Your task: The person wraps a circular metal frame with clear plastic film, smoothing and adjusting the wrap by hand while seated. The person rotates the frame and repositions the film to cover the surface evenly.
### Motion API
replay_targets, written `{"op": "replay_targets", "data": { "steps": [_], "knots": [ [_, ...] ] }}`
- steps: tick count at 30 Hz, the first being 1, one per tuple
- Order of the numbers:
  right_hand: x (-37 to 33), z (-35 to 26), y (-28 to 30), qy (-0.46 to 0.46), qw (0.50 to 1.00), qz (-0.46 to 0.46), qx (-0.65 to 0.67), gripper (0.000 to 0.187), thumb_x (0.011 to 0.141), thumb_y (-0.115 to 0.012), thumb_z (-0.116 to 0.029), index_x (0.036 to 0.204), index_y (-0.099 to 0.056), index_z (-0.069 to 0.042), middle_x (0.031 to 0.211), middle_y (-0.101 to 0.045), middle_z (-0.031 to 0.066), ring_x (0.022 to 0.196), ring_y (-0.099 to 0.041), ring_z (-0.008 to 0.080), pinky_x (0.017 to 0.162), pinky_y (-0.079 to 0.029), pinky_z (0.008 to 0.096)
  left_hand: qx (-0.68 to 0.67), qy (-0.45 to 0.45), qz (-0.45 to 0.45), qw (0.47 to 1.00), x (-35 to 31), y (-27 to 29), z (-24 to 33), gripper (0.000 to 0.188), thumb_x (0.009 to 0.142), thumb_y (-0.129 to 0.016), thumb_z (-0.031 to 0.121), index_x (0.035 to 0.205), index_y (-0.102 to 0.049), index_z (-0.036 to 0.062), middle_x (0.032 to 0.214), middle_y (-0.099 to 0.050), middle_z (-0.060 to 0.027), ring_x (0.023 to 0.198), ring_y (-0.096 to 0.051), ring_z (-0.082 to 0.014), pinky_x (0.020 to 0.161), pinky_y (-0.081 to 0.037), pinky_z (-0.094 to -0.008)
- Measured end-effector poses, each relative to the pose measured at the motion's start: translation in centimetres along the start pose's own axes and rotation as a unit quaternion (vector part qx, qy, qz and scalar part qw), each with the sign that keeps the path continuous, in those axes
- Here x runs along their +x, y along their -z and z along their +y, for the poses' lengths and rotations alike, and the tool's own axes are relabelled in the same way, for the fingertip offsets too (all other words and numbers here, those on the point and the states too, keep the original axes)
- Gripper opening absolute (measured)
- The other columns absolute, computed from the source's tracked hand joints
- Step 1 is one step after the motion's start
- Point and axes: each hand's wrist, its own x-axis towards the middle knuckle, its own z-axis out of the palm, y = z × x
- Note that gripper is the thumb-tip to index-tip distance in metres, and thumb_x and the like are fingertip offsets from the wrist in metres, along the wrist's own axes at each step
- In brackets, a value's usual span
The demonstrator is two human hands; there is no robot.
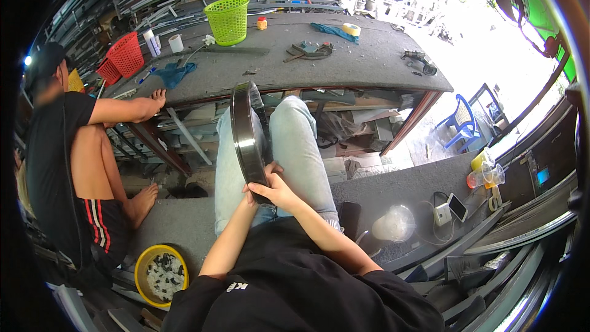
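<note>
A long, glossy dark brown piece with a rounded far end (244, 138) stands on edge between my thighs, its far end raised towards the workbench. Its exact kind I cannot make out. Around its near end my right hand (275, 193) is closed, thumb across the side face. My left hand (247, 197) is closed on the same end from beneath, largely hidden by the piece and the right hand. My jeans-clad knees (292, 129) flank it.
Ahead stands a grey workbench (270, 74) bearing a green basket (227, 21), red baskets (126, 55), a tape roll (351, 29) and a power tool (420, 61). A person (55, 147) sits at left. A yellow tub (140, 276), phone (350, 218) and plastic cup (395, 224) lie nearby.
</note>
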Motion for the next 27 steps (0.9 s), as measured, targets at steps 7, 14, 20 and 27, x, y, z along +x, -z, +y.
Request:
{"op": "replay_targets", "data": {
  "steps": [7,14,20,27],
  "knots": [
    [0.0,0.0,-0.3,0.015,0.999,0.015,0.027,0.027,0.097,-0.058,-0.02,0.097,-0.064,0.006,0.073,-0.064,0.008,0.066,-0.063,0.0147,0.063,-0.05,0.0258,-0.099,-0.014,-0.007,0.995,0.2,0.3,-2.1,0.045,0.092,-0.05,0.038,0.12,-0.055,0.0035,0.11,-0.055,-0.009,0.108,-0.051,-0.0187,0.095,-0.04,-0.0312],
    [-0.1,-0.5,-0.3,0.005,1.0,0.011,0.023,0.028,0.097,-0.057,-0.021,0.097,-0.063,0.006,0.075,-0.064,0.0088,0.069,-0.063,0.0164,0.065,-0.05,0.0279,-0.145,-0.028,-0.022,0.989,-0.4,0.8,-2.5,0.045,0.094,-0.05,0.039,0.122,-0.054,0.0042,0.111,-0.057,-0.008,0.109,-0.052,-0.0168,0.095,-0.041,-0.0299],
    [-0.2,-0.8,-0.4,-0.019,1.0,0.001,0.018,0.028,0.099,-0.054,-0.02,0.099,-0.061,0.007,0.079,-0.064,0.0102,0.074,-0.063,0.0189,0.07,-0.051,0.0304,-0.136,0.016,-0.012,0.991,-0.8,0.8,-2.3,0.045,0.095,-0.049,0.039,0.122,-0.054,0.0042,0.112,-0.058,-0.0075,0.109,-0.053,-0.0155,0.095,-0.041,-0.0289],
    [-0.3,-1.0,-0.3,-0.019,1.0,0.001,0.014,0.027,0.099,-0.053,-0.019,0.099,-0.061,0.007,0.079,-0.064,0.0105,0.073,-0.063,0.0188,0.071,-0.05,0.0305,-0.142,0.035,-0.009,0.989,-0.7,0.7,-2.6,0.044,0.095,-0.049,0.039,0.122,-0.054,0.0042,0.112,-0.059,-0.0069,0.109,-0.054,-0.0139,0.095,-0.042,-0.0277]
  ]
}}
